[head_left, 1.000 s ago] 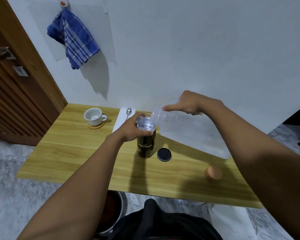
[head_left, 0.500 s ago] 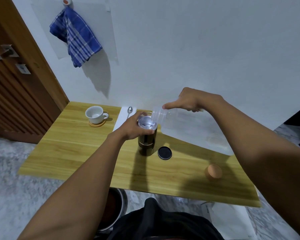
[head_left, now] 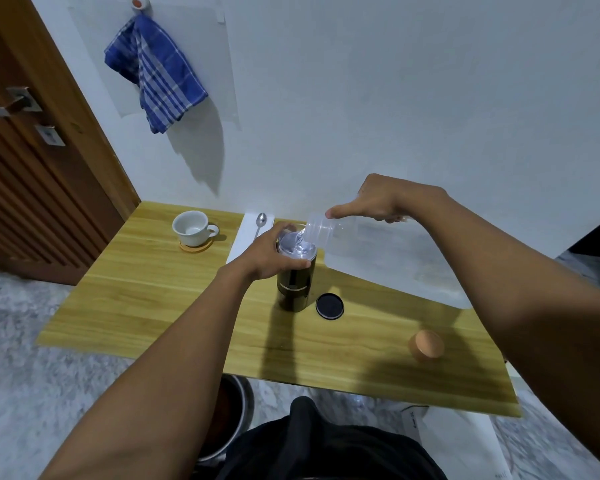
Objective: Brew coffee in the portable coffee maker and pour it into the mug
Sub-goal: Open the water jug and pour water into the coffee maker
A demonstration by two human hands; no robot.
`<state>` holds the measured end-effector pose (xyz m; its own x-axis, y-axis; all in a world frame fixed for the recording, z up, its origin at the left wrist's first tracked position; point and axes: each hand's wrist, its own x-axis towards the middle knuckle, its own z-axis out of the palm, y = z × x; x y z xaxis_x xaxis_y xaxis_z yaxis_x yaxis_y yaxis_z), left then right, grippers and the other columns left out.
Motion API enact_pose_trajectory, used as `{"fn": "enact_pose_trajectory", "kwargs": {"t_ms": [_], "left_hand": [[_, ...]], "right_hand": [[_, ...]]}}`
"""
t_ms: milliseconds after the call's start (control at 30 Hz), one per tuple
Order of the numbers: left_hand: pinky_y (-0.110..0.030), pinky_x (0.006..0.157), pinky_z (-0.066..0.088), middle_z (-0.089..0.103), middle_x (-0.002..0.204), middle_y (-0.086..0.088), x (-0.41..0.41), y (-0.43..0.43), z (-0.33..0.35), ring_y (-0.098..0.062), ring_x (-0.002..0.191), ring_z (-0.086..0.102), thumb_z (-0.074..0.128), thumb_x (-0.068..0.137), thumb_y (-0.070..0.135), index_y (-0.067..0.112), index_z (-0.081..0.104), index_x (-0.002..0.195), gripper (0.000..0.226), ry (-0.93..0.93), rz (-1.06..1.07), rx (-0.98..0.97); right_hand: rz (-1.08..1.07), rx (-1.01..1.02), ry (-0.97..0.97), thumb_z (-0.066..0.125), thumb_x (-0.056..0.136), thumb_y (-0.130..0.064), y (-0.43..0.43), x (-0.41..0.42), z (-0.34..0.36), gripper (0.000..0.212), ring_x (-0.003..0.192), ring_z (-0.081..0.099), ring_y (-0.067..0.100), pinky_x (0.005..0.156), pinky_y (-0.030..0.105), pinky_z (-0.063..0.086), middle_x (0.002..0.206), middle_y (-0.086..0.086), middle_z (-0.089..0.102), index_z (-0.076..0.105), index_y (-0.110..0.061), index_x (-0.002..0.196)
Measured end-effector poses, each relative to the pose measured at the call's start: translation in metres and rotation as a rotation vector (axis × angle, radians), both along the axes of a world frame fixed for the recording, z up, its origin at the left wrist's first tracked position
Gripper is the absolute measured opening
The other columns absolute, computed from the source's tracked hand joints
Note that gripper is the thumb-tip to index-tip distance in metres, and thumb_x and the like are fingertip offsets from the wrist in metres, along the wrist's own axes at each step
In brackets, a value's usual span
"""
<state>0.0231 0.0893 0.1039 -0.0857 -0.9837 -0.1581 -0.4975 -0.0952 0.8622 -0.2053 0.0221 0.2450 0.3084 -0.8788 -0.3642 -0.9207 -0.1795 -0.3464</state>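
The coffee maker (head_left: 293, 289) stands mid-table (head_left: 153, 306), its top gripped by the left hand (head_left: 274, 252), while the right hand (head_left: 378, 202) holds a clear bottle (head_left: 326, 228) tipped to its open mouth, with a black lid (head_left: 329, 305) just beside its base, a spoon (head_left: 261, 220) behind, the mug (head_left: 192, 227) on a coaster (head_left: 194, 248) well to the left, and an orange cap (head_left: 425, 344) to the right.

The table (head_left: 160, 306) is smooth pale wood grain with a soft sheen; the coffee maker (head_left: 293, 292) is glossy and dark with a bright metal band; the bottle (head_left: 321, 228) is clear plastic; the mug (head_left: 191, 228) is glossy white; the spoon (head_left: 261, 220) is polished metal; the towel (head_left: 156, 71) is woven cloth; the lid (head_left: 329, 305) is matt black.
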Motion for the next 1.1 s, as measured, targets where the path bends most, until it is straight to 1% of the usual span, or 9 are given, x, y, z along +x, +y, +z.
{"fn": "enact_pose_trajectory", "kwargs": {"t_ms": [167,333,433,533,733,800,867,933,1100], "left_hand": [[-0.012,0.068,0.041,0.049,0.126,0.009,0.0006,-0.0002,-0.0005,-0.01,0.106,0.054,0.089,0.07,0.045,0.037,0.044,0.136,0.08,-0.004,0.0,0.003],[-0.011,0.068,0.041,0.051,0.127,0.01,0.0011,0.0003,0.0002,-0.004,0.102,0.055,0.089,0.069,0.045,0.041,0.044,0.131,0.077,0.006,0.002,0.005],[-0.012,0.069,0.042,0.051,0.128,0.009,0.002,0.0,-0.0003,-0.007,0.104,0.056,0.09,0.068,0.045,0.039,0.045,0.134,0.08,0.012,0.006,0.007],[-0.011,0.068,0.041,0.05,0.126,0.01,0.0018,-0.0005,0.0002,0.0,0.1,0.054,0.09,0.068,0.045,0.039,0.045,0.133,0.078,0.007,0.004,0.006],[-0.014,0.07,0.042,0.049,0.127,0.008,0.0024,-0.0023,-0.0018,-0.015,0.11,0.054,0.089,0.07,0.044,0.037,0.045,0.136,0.08,-0.005,-0.007,0.01],[-0.014,0.069,0.042,0.05,0.127,0.009,0.0023,-0.0026,-0.0013,-0.011,0.106,0.055,0.089,0.069,0.044,0.037,0.045,0.135,0.08,-0.003,-0.011,0.009],[-0.012,0.069,0.042,0.051,0.126,0.01,0.0023,-0.0022,-0.0009,0.001,0.1,0.055,0.089,0.069,0.043,0.038,0.045,0.135,0.08,0.008,-0.011,0.011],[-0.011,0.067,0.042,0.052,0.124,0.012,0.0025,-0.0016,-0.0007,0.008,0.097,0.053,0.089,0.069,0.043,0.038,0.045,0.135,0.08,0.016,-0.008,0.014],[-0.014,0.07,0.043,0.054,0.126,0.01,0.0024,-0.0018,-0.0011,0.006,0.1,0.053,0.089,0.068,0.043,0.037,0.046,0.134,0.079,0.017,-0.009,0.01]], "right_hand": [[0.004,0.004,0.003,0.07,0.059,-0.08,-0.0011,0.0,-0.0002,0.074,0.04,0.031,0.021,0.056,0.03,0.032,0.044,0.001,0.032,0.032,-0.016,0.059],[0.008,0.013,0.001,0.07,0.059,-0.08,-0.0023,0.0005,-0.0002,0.074,0.038,0.029,0.019,0.053,0.029,0.031,0.045,0.001,0.032,0.031,-0.017,0.06],[0.009,0.011,0.003,0.071,0.06,-0.079,-0.0022,0.0012,-0.0011,0.074,0.038,0.03,0.02,0.053,0.028,0.031,0.045,0.002,0.033,0.031,-0.017,0.06],[0.011,0.001,0.01,0.07,0.061,-0.079,-0.002,0.0015,0.0,0.074,0.042,0.034,0.022,0.056,0.029,0.034,0.049,0.005,0.037,0.034,-0.015,0.06],[0.03,0.009,0.027,0.069,0.065,-0.078,-0.0021,0.0042,0.0035,0.072,0.046,0.037,0.023,0.058,0.031,0.037,0.054,0.007,0.041,0.041,-0.012,0.063],[0.029,0.007,0.032,0.069,0.065,-0.078,-0.0019,0.0048,0.0036,0.072,0.045,0.037,0.022,0.057,0.03,0.037,0.053,0.006,0.041,0.041,-0.012,0.063],[0.027,0.006,0.035,0.069,0.066,-0.078,-0.0021,0.005,0.0036,0.072,0.044,0.035,0.022,0.057,0.029,0.036,0.051,0.005,0.039,0.04,-0.013,0.062],[0.02,0.015,0.029,0.07,0.064,-0.077,-0.0026,0.0051,0.0035,0.072,0.043,0.032,0.021,0.055,0.028,0.033,0.051,0.005,0.037,0.037,-0.014,0.062],[0.009,0.029,0.026,0.071,0.062,-0.078,-0.0037,0.0049,0.0025,0.073,0.042,0.028,0.02,0.054,0.029,0.03,0.051,0.004,0.034,0.034,-0.015,0.063]]}}
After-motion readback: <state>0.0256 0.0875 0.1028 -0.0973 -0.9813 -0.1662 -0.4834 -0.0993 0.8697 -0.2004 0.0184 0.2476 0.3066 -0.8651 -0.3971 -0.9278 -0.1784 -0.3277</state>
